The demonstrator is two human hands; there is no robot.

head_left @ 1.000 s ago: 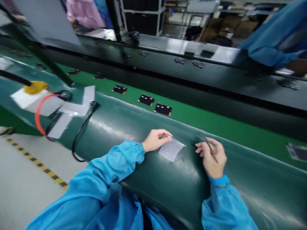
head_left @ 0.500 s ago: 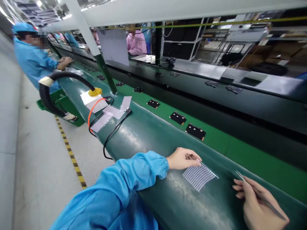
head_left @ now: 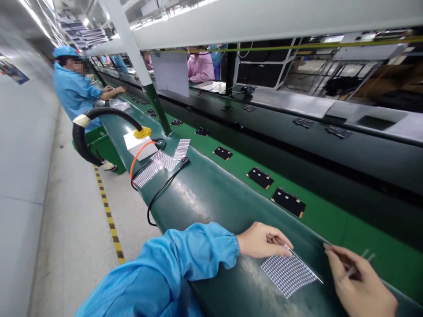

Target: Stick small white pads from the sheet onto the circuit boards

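Note:
My left hand (head_left: 267,241) pinches the upper edge of a dotted sheet (head_left: 289,274), whose rows of pale dots lie over the green bench top. Its edge by my fingers is a thin bright strip, raised a little. To the right of the sheet, my right hand (head_left: 358,275) is closed around thin metal tweezers (head_left: 347,273), smeared by motion; their tips are partly hidden by the fingers. Thumb and forefinger point towards the sheet without touching it. Beyond both hands, a black flat part (head_left: 288,202) with small pale squares rests on the green belt.
More black parts (head_left: 260,177) line the belt (head_left: 317,220). Further left on the bench are other dotted sheets (head_left: 165,160), a white box (head_left: 140,147), a black cable (head_left: 161,189) and a black hose (head_left: 81,132). A co-worker in blue (head_left: 71,92) stands at the far left.
The view has shifted, so the bench things sit lower and further right. My right hand has changed its grip; the tweezers now point away from the sheet. My left hand still pinches the sheet.

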